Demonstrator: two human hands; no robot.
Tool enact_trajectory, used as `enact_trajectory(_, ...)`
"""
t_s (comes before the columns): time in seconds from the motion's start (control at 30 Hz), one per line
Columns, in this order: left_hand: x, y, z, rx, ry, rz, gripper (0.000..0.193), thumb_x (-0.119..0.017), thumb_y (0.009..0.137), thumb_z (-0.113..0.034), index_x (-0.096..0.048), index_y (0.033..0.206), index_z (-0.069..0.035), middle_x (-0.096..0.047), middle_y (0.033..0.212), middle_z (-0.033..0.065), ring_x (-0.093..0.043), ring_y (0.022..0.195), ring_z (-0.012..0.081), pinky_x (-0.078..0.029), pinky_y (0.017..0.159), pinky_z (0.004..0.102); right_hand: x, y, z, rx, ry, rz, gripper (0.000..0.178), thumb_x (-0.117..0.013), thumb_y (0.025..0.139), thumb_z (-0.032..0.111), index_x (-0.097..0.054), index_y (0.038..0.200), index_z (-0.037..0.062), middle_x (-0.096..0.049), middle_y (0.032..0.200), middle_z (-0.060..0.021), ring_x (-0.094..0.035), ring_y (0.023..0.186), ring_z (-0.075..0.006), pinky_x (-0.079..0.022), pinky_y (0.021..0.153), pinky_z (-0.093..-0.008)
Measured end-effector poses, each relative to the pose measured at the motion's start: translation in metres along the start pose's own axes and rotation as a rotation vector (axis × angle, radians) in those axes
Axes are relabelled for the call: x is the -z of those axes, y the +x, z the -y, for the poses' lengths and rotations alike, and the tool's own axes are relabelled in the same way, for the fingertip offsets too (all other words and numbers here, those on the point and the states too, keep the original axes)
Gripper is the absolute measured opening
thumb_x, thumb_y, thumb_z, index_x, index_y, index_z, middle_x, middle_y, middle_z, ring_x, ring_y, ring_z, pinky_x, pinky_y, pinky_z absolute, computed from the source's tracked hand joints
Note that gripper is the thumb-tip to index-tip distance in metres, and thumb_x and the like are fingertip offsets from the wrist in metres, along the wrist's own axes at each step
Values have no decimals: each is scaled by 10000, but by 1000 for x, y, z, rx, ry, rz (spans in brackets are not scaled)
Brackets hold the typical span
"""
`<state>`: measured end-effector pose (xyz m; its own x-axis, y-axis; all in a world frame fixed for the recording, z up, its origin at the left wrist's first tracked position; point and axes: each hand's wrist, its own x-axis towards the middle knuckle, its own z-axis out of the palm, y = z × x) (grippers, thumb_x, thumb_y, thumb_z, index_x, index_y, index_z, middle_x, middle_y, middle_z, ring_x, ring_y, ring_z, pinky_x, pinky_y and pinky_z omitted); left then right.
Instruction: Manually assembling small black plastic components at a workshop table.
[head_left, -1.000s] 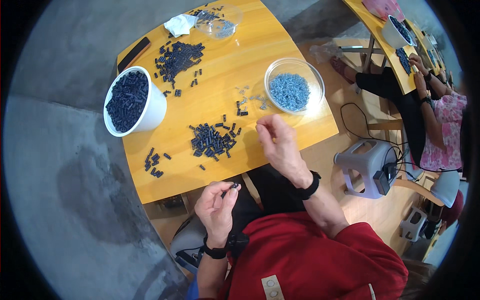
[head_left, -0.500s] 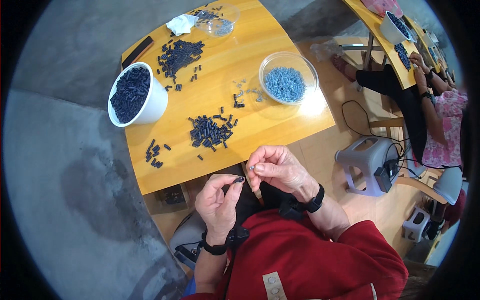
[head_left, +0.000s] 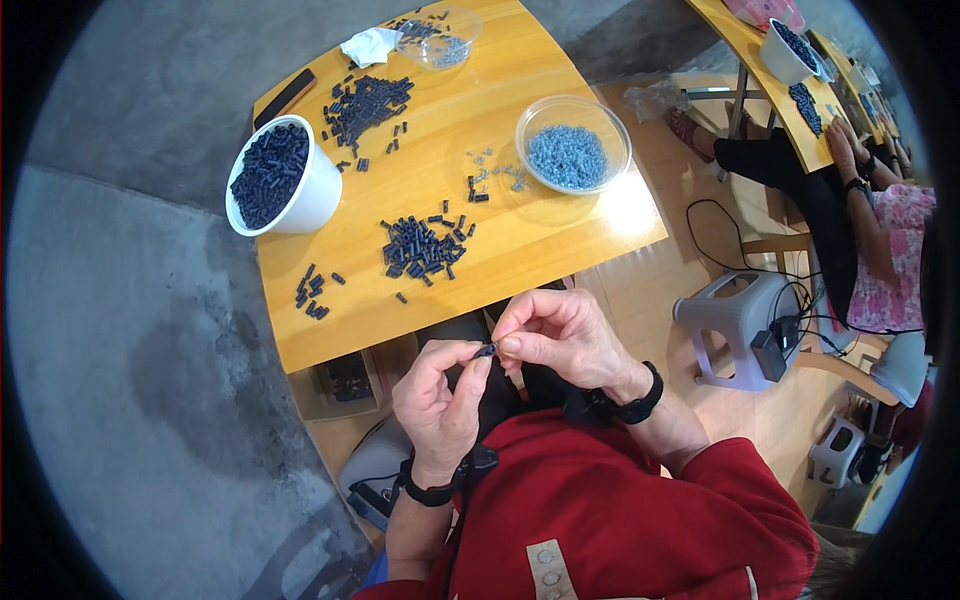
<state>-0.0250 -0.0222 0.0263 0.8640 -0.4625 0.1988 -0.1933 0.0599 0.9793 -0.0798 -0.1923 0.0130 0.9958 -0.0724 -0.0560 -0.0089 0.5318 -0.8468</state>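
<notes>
My left hand (head_left: 438, 405) pinches a small black tubular plastic piece (head_left: 486, 351) between thumb and fingertips. Facing it, my right hand (head_left: 562, 338) is closed in a pinch at the end of that piece; its fingertips almost wholly hide the tiny clear part they hold. Both hands meet just off the near edge of the yellow table (head_left: 520, 255). Beyond them lies a pile of black tubular pieces (head_left: 425, 246). A round clear bowl (head_left: 624, 150) of tiny bluish translucent parts (head_left: 568, 155) stands to the right, with several loose parts beside it.
At the left table edge stands a white tub (head_left: 320, 195) full of black pieces. Farther back are another black heap (head_left: 368, 108), a dark bar (head_left: 285, 97), crumpled white tissue (head_left: 370, 46) and a second clear bowl (head_left: 470, 28). A grey stool (head_left: 730, 320) and a seated person (head_left: 880, 240) are at right.
My right hand has brought the tiny clear part leftward to the end of the black piece. The gap between my hands has closed. The view has shifted slightly.
</notes>
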Motion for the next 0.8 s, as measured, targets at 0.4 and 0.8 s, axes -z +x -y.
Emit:
enact_trajectory(0.4,9,4,-2,-21,57,24,127,-665,857,58,-628,978,46,-665,923,119,-624,830,155,-494,766,259,-3,-1,4,97,-72,-1,76,-633,945,49,-643,999,-4,-656,854,-21,-616,731,-59,-524,661,-206)
enact_trajectory(0.8,5,2,-6,15,44,28,126,-679,857,39,-637,975,51,-660,921,106,-615,845,142,-486,783,257,-4,-3,3,117,-158,-8,86,-635,948,71,-639,975,-11,-659,855,-30,-624,728,-57,-523,646,-207)
